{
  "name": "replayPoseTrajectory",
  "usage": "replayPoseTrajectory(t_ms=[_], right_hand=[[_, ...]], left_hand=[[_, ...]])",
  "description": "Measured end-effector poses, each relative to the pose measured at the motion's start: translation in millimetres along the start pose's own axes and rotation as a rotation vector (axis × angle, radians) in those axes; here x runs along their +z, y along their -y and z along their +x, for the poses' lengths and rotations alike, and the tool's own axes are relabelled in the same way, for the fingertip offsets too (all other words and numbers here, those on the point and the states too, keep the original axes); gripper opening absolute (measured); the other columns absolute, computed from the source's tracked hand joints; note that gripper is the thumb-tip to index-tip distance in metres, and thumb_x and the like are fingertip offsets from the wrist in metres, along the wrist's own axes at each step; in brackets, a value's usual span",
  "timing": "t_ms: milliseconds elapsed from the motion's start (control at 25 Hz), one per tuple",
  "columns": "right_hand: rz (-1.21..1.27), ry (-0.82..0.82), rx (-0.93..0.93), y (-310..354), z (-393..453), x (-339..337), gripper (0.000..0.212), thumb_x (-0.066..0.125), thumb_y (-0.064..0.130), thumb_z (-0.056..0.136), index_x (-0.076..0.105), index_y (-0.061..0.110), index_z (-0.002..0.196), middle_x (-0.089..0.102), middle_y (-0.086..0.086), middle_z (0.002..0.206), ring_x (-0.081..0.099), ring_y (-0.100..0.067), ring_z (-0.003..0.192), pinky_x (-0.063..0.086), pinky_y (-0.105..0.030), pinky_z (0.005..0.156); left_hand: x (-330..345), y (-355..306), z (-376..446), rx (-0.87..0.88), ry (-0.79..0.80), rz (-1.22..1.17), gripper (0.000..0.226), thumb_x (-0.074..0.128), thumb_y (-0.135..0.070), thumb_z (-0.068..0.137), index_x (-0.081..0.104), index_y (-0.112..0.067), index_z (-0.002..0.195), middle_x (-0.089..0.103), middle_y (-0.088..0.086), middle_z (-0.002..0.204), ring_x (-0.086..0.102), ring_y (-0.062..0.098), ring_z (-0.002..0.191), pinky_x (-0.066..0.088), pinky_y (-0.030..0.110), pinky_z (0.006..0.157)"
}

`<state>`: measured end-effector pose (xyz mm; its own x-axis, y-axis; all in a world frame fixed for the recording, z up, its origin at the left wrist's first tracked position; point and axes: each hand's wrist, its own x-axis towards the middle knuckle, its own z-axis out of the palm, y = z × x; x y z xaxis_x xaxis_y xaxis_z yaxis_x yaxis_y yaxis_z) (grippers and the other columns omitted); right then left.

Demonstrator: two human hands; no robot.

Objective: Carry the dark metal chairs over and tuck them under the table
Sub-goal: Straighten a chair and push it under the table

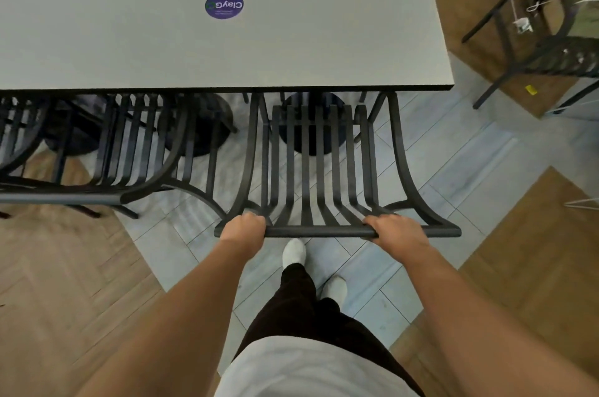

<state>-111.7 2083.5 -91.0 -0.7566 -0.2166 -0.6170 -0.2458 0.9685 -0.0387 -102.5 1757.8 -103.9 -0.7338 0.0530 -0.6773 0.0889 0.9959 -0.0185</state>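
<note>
Here, both hands are clenched round the top rail of a dark metal chair [319,169]: left hand [243,228] near the rail's left end, right hand [393,229] toward its right end. The chair's slatted seat already reaches under the near edge of the grey table [324,40], at the table's right end; the backrest stands just outside. A second chair [129,150] sits tucked to the left, a third [531,50] well apart at upper right. Judgement: welded metal, rigid, probably hefty; no flex, smooth painted rail may slip. Wide two-handed hold on the rail suits steering; legs could scrape the floor [470,169].
</note>
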Motion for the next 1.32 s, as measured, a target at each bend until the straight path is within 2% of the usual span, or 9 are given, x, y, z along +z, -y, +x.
replayPoseTrajectory(t_ms=[480, 640, 800, 840, 920, 1040, 1120, 1240, 1320], right_hand=[[-0.006, -0.032, 0.006, -8, 71, -44, 0.039, 0.058, 0.057, 0.097, 0.059, 0.038, 0.131, 0.067, 0.003, 0.106, 0.065, -0.023, 0.101, 0.056, -0.040, 0.083], [-0.021, -0.050, 0.008, -9, 71, -42, 0.039, 0.058, 0.054, 0.097, 0.057, 0.037, 0.133, 0.066, 0.004, 0.109, 0.065, -0.021, 0.101, 0.056, -0.038, 0.083], [0.026, -0.007, 0.015, -6, 71, -47, 0.048, 0.057, 0.063, 0.094, 0.059, 0.035, 0.132, 0.067, 0.004, 0.110, 0.065, -0.020, 0.102, 0.056, -0.038, 0.085], [0.056, 0.024, 0.027, -6, 71, -49, 0.051, 0.058, 0.066, 0.092, 0.060, 0.033, 0.131, 0.066, 0.005, 0.109, 0.063, -0.019, 0.102, 0.055, -0.037, 0.085], [0.188, 0.125, 0.056, -7, 70, -56, 0.066, 0.061, 0.076, 0.083, 0.060, 0.030, 0.131, 0.065, 0.005, 0.111, 0.061, -0.018, 0.105, 0.054, -0.038, 0.089], [0.524, 0.182, 0.127, -11, 63, -75, 0.098, 0.055, 0.092, 0.070, 0.056, 0.025, 0.141, 0.065, 0.000, 0.130, 0.059, -0.021, 0.120, 0.050, -0.042, 0.101], [0.640, 0.111, 0.191, -21, 61, -88, 0.087, 0.052, 0.083, 0.082, 0.056, 0.022, 0.144, 0.064, -0.003, 0.137, 0.058, -0.024, 0.125, 0.047, -0.043, 0.106], [0.572, -0.017, 0.308, -55, 57, -100, 0.058, 0.052, 0.062, 0.097, 0.059, 0.022, 0.139, 0.066, -0.005, 0.132, 0.061, -0.024, 0.118, 0.050, -0.041, 0.100], [0.542, -0.080, 0.377, -80, 54, -105, 0.050, 0.052, 0.055, 0.101, 0.061, 0.022, 0.137, 0.067, -0.005, 0.128, 0.062, -0.024, 0.113, 0.050, -0.039, 0.095]], left_hand=[[-62, 20, 56, 0.033, 0.021, -0.003, 0.021, 0.046, -0.009, 0.101, 0.060, -0.014, 0.116, 0.053, 0.004, 0.095, 0.064, 0.025, 0.093, 0.053, 0.034, 0.078], [-64, 22, 58, 0.058, 0.039, 0.003, 0.019, 0.048, -0.014, 0.103, 0.061, -0.013, 0.117, 0.053, 0.004, 0.094, 0.057, 0.020, 0.082, 0.051, 0.032, 0.075], [-68, 25, 59, 0.062, 0.078, -0.056, 0.016, 0.052, -0.023, 0.101, 0.062, -0.013, 0.110, 0.054, 0.004, 0.090, 0.060, 0.019, 0.081, 0.052, 0.029, 0.071], [-69, 27, 61, 0.065, 0.114, -0.097, 0.019, 0.057, -0.032, 0.099, 0.062, -0.014, 0.105, 0.056, 0.004, 0.090, 0.062, 0.018, 0.080, 0.053, 0.029, 0.069], [-71, 31, 67, 0.074, 0.211, -0.207, 0.050, 0.067, -0.062, 0.086, 0.062, -0.013, 0.095, 0.060, 0.005, 0.093, 0.062, 0.017, 0.075, 0.054, 0.029, 0.067], [-90, 28, 70, 0.131, 0.267, -0.232, 0.095, 0.047, -0.095, 0.070, 0.064, -0.009, 0.107, 0.063, 0.005, 0.094, 0.059, 0.018, 0.079, 0.053, 0.032, 0.076], [-107, 15, 77, 0.171, 0.223, -0.186, 0.098, 0.033, -0.093, 0.079, 0.062, -0.009, 0.119, 0.064, 0.004, 0.099, 0.061, 0.019, 0.089, 0.053, 0.037, 0.086], [-136, -25, 86, 0.196, 0.121, -0.159, 0.068, 0.038, -0.071, 0.096, 0.065, -0.012, 0.119, 0.068, 0.007, 0.107, 0.064, 0.022, 0.097, 0.053, 0.038, 0.089], [-156, -54, 94, 0.247, 0.090, -0.166, 0.056, 0.040, -0.059, 0.102, 0.066, -0.014, 0.124, 0.069, 0.007, 0.113, 0.065, 0.022, 0.100, 0.053, 0.037, 0.089]])
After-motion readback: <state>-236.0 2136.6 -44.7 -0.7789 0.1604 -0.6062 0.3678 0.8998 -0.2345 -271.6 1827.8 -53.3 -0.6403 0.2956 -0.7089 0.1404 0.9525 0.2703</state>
